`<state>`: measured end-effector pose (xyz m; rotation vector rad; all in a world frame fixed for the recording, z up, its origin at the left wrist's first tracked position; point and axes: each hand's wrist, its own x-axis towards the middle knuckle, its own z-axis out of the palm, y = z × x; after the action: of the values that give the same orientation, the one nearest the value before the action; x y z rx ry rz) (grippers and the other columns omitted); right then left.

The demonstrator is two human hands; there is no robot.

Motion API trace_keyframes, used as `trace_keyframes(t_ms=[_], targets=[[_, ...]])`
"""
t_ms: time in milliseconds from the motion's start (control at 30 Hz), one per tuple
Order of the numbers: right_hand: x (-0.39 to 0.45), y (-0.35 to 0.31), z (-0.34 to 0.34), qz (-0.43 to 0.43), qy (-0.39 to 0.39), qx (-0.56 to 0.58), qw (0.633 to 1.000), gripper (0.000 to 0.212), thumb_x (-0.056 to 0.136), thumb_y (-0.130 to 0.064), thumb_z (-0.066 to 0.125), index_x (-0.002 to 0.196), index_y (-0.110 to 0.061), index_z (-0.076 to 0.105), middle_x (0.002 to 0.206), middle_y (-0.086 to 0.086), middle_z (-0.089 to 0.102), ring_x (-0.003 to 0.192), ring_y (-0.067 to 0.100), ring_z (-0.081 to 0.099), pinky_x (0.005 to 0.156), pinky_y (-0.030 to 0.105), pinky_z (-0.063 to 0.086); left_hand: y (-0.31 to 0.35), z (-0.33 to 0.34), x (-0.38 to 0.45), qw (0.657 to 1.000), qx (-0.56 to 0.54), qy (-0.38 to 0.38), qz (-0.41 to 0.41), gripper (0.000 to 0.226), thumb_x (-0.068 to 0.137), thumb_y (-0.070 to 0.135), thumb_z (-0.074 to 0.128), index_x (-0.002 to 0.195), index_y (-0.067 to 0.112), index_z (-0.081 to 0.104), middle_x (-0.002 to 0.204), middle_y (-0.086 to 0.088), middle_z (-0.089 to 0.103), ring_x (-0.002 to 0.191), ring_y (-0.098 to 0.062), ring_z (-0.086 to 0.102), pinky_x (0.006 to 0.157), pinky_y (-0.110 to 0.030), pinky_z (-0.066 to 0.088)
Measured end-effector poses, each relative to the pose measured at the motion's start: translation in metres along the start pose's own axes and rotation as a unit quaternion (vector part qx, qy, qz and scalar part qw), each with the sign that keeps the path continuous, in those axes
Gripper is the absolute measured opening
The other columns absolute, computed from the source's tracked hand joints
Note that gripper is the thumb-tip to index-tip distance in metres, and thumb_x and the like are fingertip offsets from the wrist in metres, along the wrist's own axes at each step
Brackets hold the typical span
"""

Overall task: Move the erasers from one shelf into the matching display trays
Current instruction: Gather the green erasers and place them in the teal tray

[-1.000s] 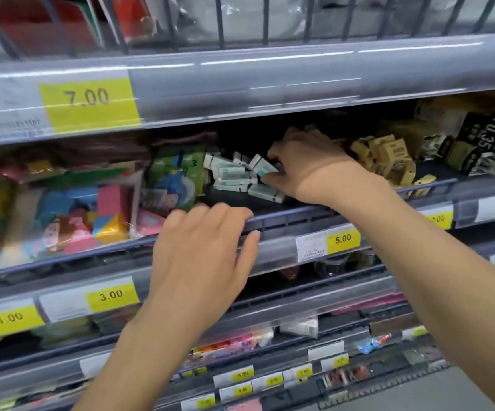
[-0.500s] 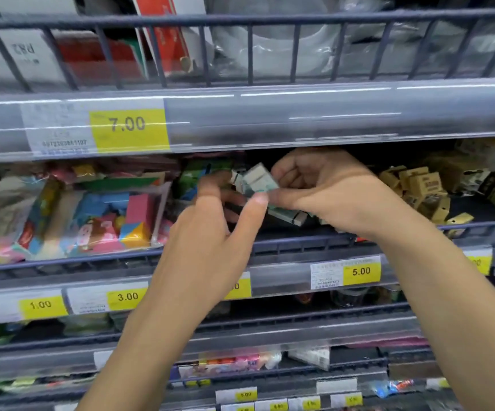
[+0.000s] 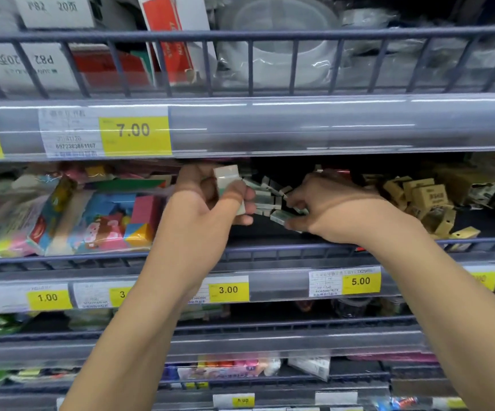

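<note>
Left hand (image 3: pixel 207 209) clasps a few white-green erasers (image 3: pixel 229 185); right hand (image 3: pixel 329 209) pinches another (image 3: pixel 281 216) off the shelf (image 3: pixel 358 247) pile — light, stiff, sleeved blocks; likely best held across their long flat sides.

White-green erasers (image 3: pixel 265 197) heaped (loosely) on the middle shelf (image 3: pixel 344 250).

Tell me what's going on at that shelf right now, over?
Left hand grips a white-green eraser. Right hand pinches another from the loose pile. Upper shelf edge hangs low overhead.
</note>
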<state>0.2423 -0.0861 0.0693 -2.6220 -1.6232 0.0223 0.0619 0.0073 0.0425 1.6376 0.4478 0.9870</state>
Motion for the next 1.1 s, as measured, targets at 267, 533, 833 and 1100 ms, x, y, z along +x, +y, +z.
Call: trace_keyframes(t_ms=[267, 533, 833, 1100], targets=[[0.006, -0.01, 0.005, 0.003, -0.008, -0.019, 1.0, 0.029, 0.083, -0.039, 0.065, 0.099, -0.015, 0.072, 0.093, 0.002, 0.07, 0.099, 0.03, 0.054, 0.091, 0.036, 0.049, -0.003, 0.002, 0.005, 0.995, -0.07, -0.001, -0.065, 0.026, 0.102, 0.001, 0.05, 0.11, 0.025, 0.057, 0.072, 0.01, 0.07, 0.064, -0.01, 0.064, 0.058, -0.025, 0.052], [-0.004, -0.018, 0.002, -0.021, 0.147, 0.291, 0.945, 0.021, 0.074, -0.038, 0.074, 0.092, -0.04, 0.064, 0.078, -0.021, 0.063, 0.07, -0.002, 0.059, 0.063, 0.016, 0.047, -0.001, 0.001, 0.011, 0.991, 0.009, 0.0, -0.135, 0.067, 0.062, 0.056, 0.071, 0.119, 0.026, 0.052, 0.094, 0.002, 0.079, 0.081, -0.017, 0.072, 0.087, -0.055, 0.058], [-0.026, -0.053, 0.008, -0.133, 0.223, 0.348, 0.901, 0.028, 0.078, -0.021, 0.073, 0.104, -0.031, 0.067, 0.085, -0.019, 0.066, 0.081, -0.002, 0.06, 0.066, 0.008, 0.042, 0.005, 0.007, 0.007, 0.994, 0.009, -0.031, -0.105, 0.02, 0.101, 0.029, 0.059, 0.119, 0.021, 0.054, 0.099, -0.01, 0.078, 0.091, -0.033, 0.074, 0.085, -0.054, 0.062], [-0.001, -0.024, -0.001, -0.058, 0.154, 0.29, 0.943, 0.036, 0.088, -0.035, 0.071, 0.123, -0.039, 0.064, 0.091, -0.03, 0.06, 0.081, -0.011, 0.056, 0.065, 0.0, 0.037, 0.004, -0.009, 0.012, 0.993, -0.048, -0.029, -0.104, 0.02, 0.108, 0.004, 0.048, 0.113, 0.02, 0.059, 0.104, -0.01, 0.07, 0.08, -0.012, 0.076, 0.064, -0.026, 0.061]])
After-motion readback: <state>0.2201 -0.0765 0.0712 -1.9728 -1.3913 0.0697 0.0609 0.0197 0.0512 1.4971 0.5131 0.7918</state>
